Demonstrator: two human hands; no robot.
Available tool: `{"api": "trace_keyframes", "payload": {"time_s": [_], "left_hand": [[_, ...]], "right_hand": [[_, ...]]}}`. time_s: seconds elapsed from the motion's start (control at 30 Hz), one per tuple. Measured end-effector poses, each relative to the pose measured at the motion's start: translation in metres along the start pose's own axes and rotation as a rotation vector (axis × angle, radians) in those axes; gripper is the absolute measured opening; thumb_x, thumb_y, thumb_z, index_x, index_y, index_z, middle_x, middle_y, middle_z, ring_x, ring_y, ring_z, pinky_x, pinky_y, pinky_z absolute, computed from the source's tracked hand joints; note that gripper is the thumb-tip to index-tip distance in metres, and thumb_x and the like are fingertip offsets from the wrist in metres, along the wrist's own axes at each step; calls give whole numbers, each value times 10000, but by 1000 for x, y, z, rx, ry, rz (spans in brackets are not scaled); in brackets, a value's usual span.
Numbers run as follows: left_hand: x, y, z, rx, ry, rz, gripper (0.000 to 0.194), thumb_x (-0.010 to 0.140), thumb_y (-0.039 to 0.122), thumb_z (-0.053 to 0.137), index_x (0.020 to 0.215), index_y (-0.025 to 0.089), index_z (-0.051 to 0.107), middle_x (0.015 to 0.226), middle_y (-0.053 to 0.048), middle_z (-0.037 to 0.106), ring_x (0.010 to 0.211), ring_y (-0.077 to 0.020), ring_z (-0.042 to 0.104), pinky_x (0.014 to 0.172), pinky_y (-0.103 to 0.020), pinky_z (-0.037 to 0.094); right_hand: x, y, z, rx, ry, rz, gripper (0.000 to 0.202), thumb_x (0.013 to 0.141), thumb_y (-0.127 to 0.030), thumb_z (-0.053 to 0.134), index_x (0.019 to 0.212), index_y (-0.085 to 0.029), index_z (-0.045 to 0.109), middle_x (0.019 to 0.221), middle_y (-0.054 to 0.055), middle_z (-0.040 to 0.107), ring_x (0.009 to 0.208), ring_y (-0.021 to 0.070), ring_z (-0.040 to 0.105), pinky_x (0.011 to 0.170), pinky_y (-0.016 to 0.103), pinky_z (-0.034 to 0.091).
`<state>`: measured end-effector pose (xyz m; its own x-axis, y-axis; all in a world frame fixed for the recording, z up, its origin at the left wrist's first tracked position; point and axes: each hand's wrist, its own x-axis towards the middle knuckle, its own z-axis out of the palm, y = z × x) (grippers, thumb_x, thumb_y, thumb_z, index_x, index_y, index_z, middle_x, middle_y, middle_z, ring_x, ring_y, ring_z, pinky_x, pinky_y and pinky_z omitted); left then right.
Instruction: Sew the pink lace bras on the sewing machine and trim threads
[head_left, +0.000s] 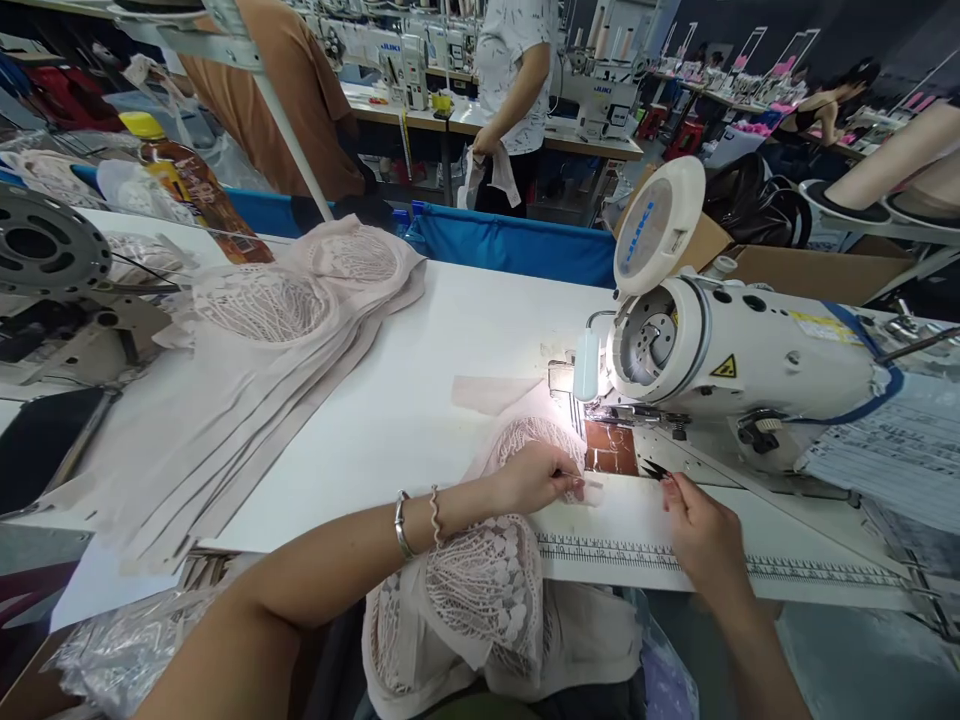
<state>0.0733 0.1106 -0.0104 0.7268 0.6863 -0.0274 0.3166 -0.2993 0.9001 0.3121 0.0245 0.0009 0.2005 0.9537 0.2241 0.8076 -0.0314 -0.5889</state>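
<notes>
My left hand (534,478) pinches the edge of a pale pink lace bra (531,430) lying on the white table, just left of the sewing machine's needle area. In my right hand (703,535) is a pair of small black thread snips (655,469), their points aimed left towards the lace edge, a short gap away. The white sewing machine (780,350) stands at the right with its lamp lit over the fabric. Another lace bra (480,590) rests across my lap, below the table edge.
Stacked pink bras (262,310) cover the table's left side, beside a second machine (52,270). A brown drink bottle (199,190) leans behind them. A printed ruler (615,553) runs along the front edge. Beyond the blue cloth bin (517,245), people are at other sewing machines.
</notes>
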Motion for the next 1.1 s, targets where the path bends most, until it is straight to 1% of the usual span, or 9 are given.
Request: {"api": "trace_keyframes", "payload": {"time_s": [0.17,0.27,0.37,0.6,0.7,0.77,0.9,1.0,1.1], "left_hand": [[0,1,1,36,-7,27,151,937,142,672,876,152,810,855,-47,777,803,-156,690,728,-214,489],[1,-2,3,88,0,43,76,893,175,744,859,152,808,819,-51,759,784,-164,677,744,-235,485],[3,-7,6,134,20,54,15,832,160,803,836,147,809,815,-56,750,774,-171,668,755,-255,486],[4,-14,8,171,45,96,232,775,5,754,832,216,831,871,-30,770,861,-169,696,878,-270,518],[3,-15,3,191,79,89,280,775,-13,723,858,233,829,932,-29,777,916,-181,694,912,-294,522],[3,-14,-2,209,113,75,281,794,-9,706,888,230,821,994,-40,775,990,-203,681,961,-330,510],[3,-10,-9,233,154,59,169,855,98,732,965,209,795,1074,-67,757,1081,-240,644,1025,-391,472],[2,-7,-9,234,158,54,99,869,133,744,947,185,777,1061,-74,752,1070,-239,642,1003,-378,478],[2,-8,-9,231,157,53,95,882,134,725,940,198,765,1048,-57,749,1063,-229,645,986,-364,487]], "right_hand": [[-6,-29,25,113,-148,-87,298,980,-554,526,985,-290,665,732,11,607,604,208,565,557,315,428],[-4,-38,39,161,-146,-194,299,953,-518,585,834,-262,683,756,9,557,584,172,500,574,308,425],[-1,-35,38,238,-115,-195,320,941,-493,615,739,-251,666,718,-2,497,564,162,441,543,300,395],[-5,-31,-6,492,-511,-191,259,966,-355,566,732,-246,558,874,40,646,730,201,594,639,305,470],[-15,-26,-35,397,-811,-144,211,963,-253,521,765,-262,593,709,-7,647,673,198,624,636,288,479],[-22,-16,-52,196,-954,-134,118,843,-182,645,850,-291,688,811,-10,700,684,198,647,617,272,490],[-18,16,-75,-168,-827,-50,565,627,-140,767,1141,-372,734,1155,24,720,841,254,720,601,272,548],[-2,35,-82,-309,-739,-3,541,635,-238,798,1159,-357,734,1173,52,739,933,314,734,618,307,572],[13,40,-82,-352,-663,-13,347,806,-339,663,1142,-336,751,1137,78,760,932,325,738,600,331,555]]}}
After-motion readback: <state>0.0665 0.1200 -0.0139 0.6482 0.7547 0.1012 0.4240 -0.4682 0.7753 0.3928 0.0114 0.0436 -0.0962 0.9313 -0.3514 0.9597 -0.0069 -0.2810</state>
